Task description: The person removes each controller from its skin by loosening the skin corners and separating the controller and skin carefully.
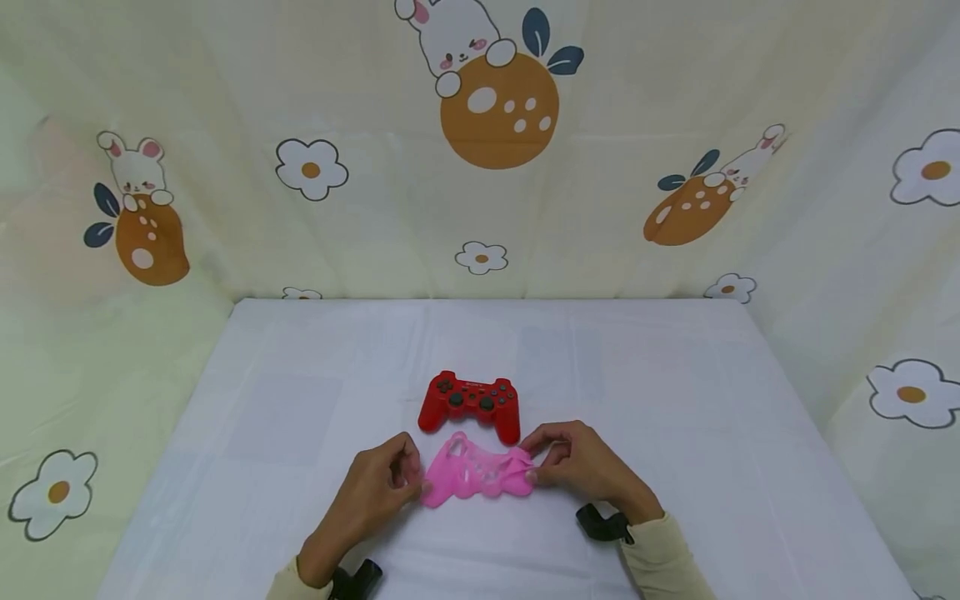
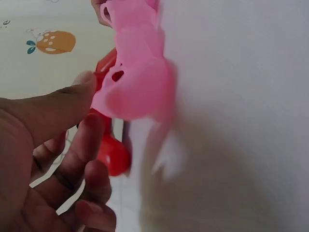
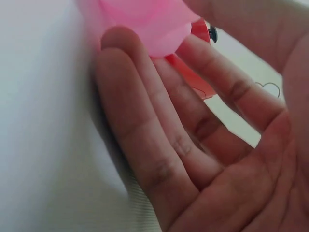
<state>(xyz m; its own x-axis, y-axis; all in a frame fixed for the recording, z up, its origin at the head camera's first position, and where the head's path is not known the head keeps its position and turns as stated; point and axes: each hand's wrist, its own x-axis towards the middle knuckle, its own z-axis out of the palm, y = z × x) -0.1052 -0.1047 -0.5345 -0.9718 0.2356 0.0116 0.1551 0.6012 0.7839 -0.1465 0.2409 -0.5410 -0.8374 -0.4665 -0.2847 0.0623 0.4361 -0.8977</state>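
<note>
A soft pink silicone controller cover (image 1: 467, 475) with cut-out holes is stretched between both hands, close over the table. My left hand (image 1: 378, 487) pinches its left end between thumb and index finger; in the left wrist view the cover (image 2: 140, 87) extends away from those fingertips. My right hand (image 1: 581, 467) pinches the right end, where the cover looks bunched. In the right wrist view, the other fingers (image 3: 133, 111) extend beneath the pink edge. Just beyond the cover lies a red game controller (image 1: 471, 403), its buttons and two black sticks facing up.
The table (image 1: 637, 375) is covered with a white cloth. A patterned curtain (image 1: 360, 225) with rabbits and flowers hangs behind it and at the sides. Black camera mounts (image 1: 603, 523) sit at both wrists, by the beige sleeves (image 1: 663, 558).
</note>
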